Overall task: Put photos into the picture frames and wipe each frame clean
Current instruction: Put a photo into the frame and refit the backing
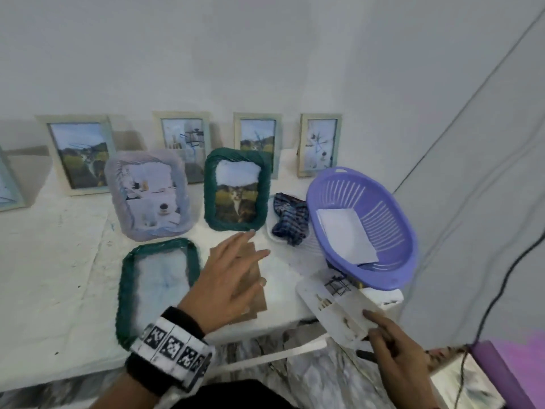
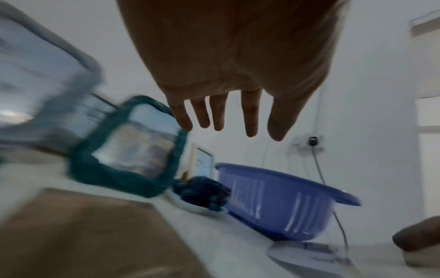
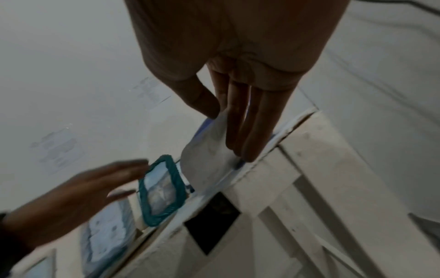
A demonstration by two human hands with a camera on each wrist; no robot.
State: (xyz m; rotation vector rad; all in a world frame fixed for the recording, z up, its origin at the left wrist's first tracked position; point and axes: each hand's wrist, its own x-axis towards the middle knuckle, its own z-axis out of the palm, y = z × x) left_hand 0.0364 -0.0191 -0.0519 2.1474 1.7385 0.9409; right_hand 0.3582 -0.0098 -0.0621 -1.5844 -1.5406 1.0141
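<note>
My left hand hovers with straight, spread fingers over brown backing boards and holds nothing. Left of the boards an empty green woven frame lies flat. My right hand pinches a photo by its near end between thumb and fingers, over the table's front right corner. Behind stand a green woven frame with a cat photo and a lilac woven frame with a photo. A blue checked cloth lies crumpled on a small white dish.
A purple plastic basket with white photo sheets sits at the right edge of the white table. Several pale wooden frames with photos lean along the wall. A black cable hangs at the right.
</note>
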